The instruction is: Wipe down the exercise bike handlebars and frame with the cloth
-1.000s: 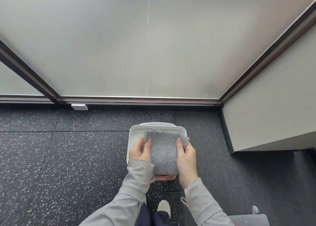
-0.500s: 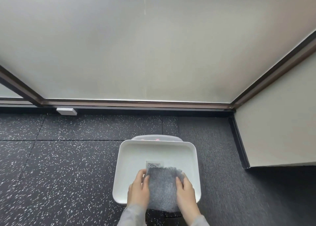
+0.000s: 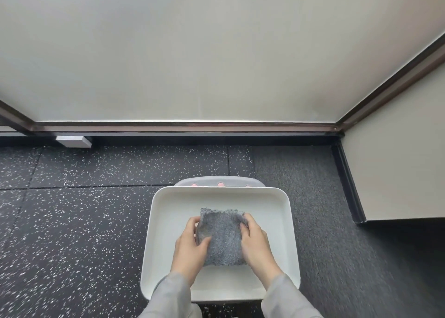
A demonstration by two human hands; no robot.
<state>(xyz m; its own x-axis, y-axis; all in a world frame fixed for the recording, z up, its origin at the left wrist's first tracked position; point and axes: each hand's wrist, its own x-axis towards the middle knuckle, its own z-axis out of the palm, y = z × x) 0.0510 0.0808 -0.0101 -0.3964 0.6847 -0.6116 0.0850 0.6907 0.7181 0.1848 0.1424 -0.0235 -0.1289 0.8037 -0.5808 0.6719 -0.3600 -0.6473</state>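
Step in hand: judging by the scene, the folded cloth (image 3: pixel 222 237) was being set down in, or lifted from, the white tray (image 3: pixel 163 221); which of the two could not be told.
Left hand (image 3: pixel 190 248): fingers curled round the cloth's left edge, thumb lying on top of it, gripping.
Right hand (image 3: pixel 256 242): clasped the cloth's right edge, fingertips tucked over the far corner.
Where the cloth was: inside the tray, a little nearer the person than its middle, apparently resting on the tray floor.
Doing it well: keeping both edges pinched evenly should hold the fold square (a loose corner would flop open), and a straight lift would clear the raised rim.
Cloth: grey, nubby terry pile, soft and thick, folded to a rough square.
Tray: smooth, glossy, rectangular with rounded corners and a shallow lip.
Beneath the tray: a grey stool (image 3: pixel 220 181) with pink spots, only its far edge showing.
Floor (image 3: pixel 84 221): black rubber tiles flecked white, with plainer dark matting to the right.
Bike: not in view, so no wiping could have begun here.
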